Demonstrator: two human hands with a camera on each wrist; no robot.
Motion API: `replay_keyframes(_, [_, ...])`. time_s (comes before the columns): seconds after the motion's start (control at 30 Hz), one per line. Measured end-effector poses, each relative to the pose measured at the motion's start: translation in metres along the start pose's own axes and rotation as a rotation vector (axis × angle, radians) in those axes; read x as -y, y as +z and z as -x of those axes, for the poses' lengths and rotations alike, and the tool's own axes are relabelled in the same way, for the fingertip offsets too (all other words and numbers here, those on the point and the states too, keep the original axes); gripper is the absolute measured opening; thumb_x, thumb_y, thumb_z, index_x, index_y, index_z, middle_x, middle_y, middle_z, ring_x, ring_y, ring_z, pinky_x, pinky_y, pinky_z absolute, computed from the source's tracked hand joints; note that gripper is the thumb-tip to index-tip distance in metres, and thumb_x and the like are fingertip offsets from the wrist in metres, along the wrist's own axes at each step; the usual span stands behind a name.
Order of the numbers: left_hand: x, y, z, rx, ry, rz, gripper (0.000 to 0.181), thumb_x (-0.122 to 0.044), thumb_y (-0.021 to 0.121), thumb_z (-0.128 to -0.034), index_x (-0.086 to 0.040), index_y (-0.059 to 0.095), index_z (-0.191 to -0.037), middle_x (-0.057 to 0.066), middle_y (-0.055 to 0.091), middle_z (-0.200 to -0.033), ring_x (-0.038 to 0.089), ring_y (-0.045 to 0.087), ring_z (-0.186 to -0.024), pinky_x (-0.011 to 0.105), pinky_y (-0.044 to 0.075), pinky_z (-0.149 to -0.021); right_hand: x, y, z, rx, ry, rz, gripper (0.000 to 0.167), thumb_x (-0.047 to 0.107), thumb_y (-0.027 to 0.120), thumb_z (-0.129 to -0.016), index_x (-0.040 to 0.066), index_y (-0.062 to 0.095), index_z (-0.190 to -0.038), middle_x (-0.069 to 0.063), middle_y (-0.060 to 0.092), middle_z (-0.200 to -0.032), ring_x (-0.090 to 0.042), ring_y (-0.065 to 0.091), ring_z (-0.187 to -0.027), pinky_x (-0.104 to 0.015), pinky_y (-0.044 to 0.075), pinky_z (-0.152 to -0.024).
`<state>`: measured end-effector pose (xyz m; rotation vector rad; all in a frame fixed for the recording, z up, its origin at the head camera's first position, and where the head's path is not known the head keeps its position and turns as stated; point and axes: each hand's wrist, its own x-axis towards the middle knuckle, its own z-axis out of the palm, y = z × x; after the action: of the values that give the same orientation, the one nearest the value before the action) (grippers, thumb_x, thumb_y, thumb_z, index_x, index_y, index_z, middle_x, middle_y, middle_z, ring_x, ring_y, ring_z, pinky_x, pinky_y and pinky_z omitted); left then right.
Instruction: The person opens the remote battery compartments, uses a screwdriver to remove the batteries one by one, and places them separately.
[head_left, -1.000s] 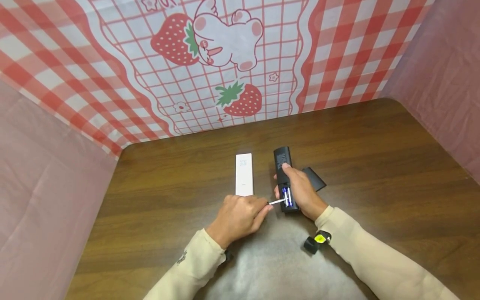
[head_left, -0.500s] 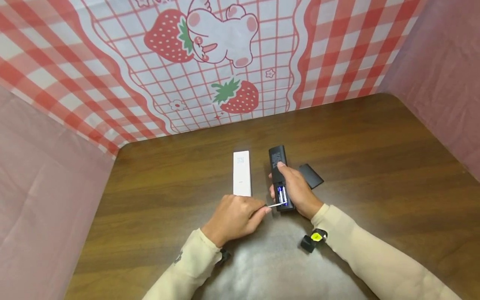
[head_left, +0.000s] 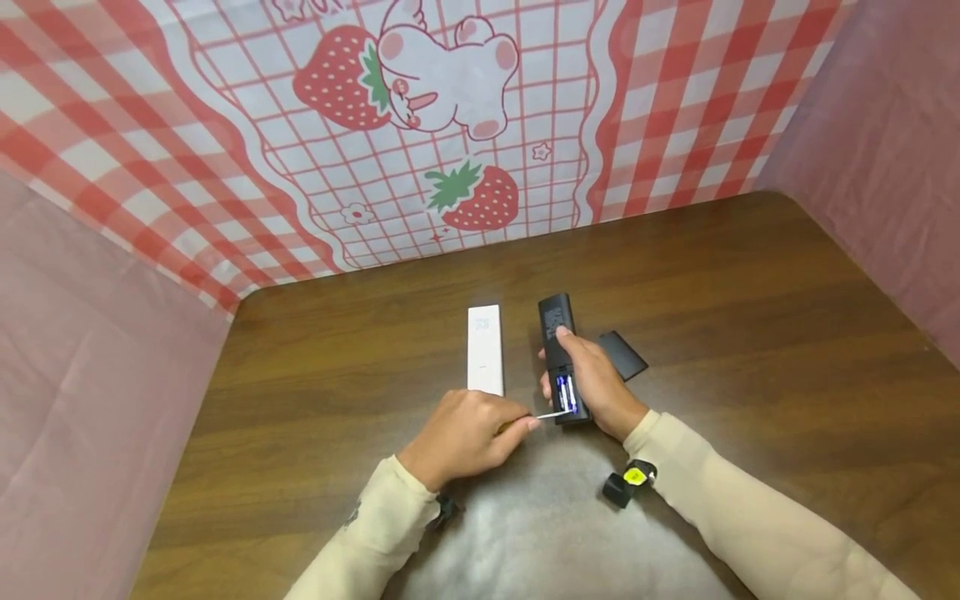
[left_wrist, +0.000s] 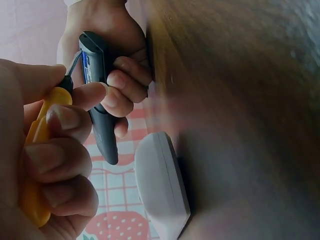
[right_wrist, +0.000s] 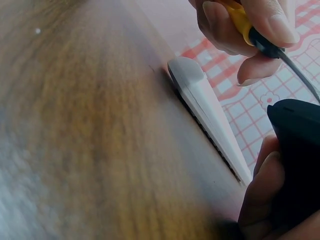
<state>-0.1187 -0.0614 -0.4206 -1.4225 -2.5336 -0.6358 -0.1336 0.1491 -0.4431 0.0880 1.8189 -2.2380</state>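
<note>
My left hand point(head_left: 465, 433) grips a screwdriver point(left_wrist: 32, 200) with a yellow handle and black collar. Its thin metal shaft reaches to the lower end of the open battery compartment of a black remote control point(head_left: 555, 321). Two blue-and-silver batteries point(head_left: 566, 393) lie side by side in that compartment. My right hand point(head_left: 600, 383) holds the remote back side up, thumb on its back and fingers curled round the far edge. In the right wrist view the remote's dark body point(right_wrist: 305, 150) hides the batteries and the screwdriver's tip.
A white remote-like device point(head_left: 484, 350) lies on the wooden table point(head_left: 337, 375), just beyond my left hand. The black battery cover point(head_left: 624, 354) lies right of my right hand. A checked strawberry cloth point(head_left: 480, 200) hangs behind the table, with pink cloth at both sides.
The screwdriver's tip has moved from the middle of the batteries toward the compartment's lower end. The right hand keeps its hold on the black remote control.
</note>
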Motion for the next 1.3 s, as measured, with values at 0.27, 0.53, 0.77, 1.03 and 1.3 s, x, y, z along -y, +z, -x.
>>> replay_keyframes(0.27, [-0.003, -0.001, -0.003, -0.013, 0.037, -0.058, 0.035, -0.032, 0.061, -0.0989, -0.024, 0.056, -0.065, -0.016, 0.051, -0.061, -0.001, 0.045, -0.053, 0.023, 0.039, -0.047, 0.001, -0.001, 0.001, 0.01, 0.005, -0.001, 0.064, 0.047, 0.03, -0.108, -0.012, 0.045, -0.128, -0.012, 0.059, -0.071, -0.018, 0.058, -0.058, -0.035, 0.054, -0.055])
replay_keyframes(0.53, [-0.004, -0.004, -0.004, 0.005, 0.034, -0.048, 0.035, -0.031, 0.061, -0.098, -0.025, 0.054, -0.064, -0.016, 0.052, -0.062, 0.0, 0.045, -0.053, 0.022, 0.037, -0.047, 0.0, -0.001, 0.001, 0.023, -0.002, 0.004, 0.065, 0.048, 0.03, -0.108, -0.012, 0.045, -0.128, -0.013, 0.06, -0.072, -0.018, 0.058, -0.058, -0.036, 0.054, -0.055])
replay_keyframes(0.77, [-0.005, -0.008, -0.008, 0.029, 0.026, -0.06, 0.037, -0.031, 0.06, -0.0976, -0.025, 0.052, -0.062, -0.016, 0.051, -0.06, 0.001, 0.043, -0.051, 0.022, 0.035, -0.045, 0.0, -0.002, 0.0, 0.022, -0.002, -0.001, 0.065, 0.048, 0.03, -0.108, -0.013, 0.045, -0.128, -0.012, 0.06, -0.072, -0.017, 0.059, -0.059, -0.036, 0.054, -0.055])
replay_keyframes(1.03, [-0.006, -0.01, -0.006, 0.036, 0.014, -0.067, 0.038, -0.031, 0.061, -0.097, -0.025, 0.05, -0.061, -0.015, 0.049, -0.06, 0.001, 0.043, -0.051, 0.022, 0.033, -0.044, 0.0, -0.001, 0.001, 0.02, 0.002, -0.02, 0.066, 0.049, 0.03, -0.108, -0.013, 0.044, -0.128, -0.012, 0.06, -0.071, -0.017, 0.059, -0.058, -0.035, 0.054, -0.055])
replay_keyframes(1.3, [-0.006, -0.011, -0.005, 0.034, 0.012, -0.077, 0.037, -0.031, 0.06, -0.098, -0.025, 0.051, -0.063, -0.015, 0.049, -0.061, 0.001, 0.042, -0.052, 0.021, 0.032, -0.045, 0.002, -0.001, 0.001, 0.021, -0.01, -0.023, 0.067, 0.05, 0.03, -0.108, -0.013, 0.044, -0.129, -0.011, 0.06, -0.07, -0.018, 0.058, -0.056, -0.036, 0.054, -0.055])
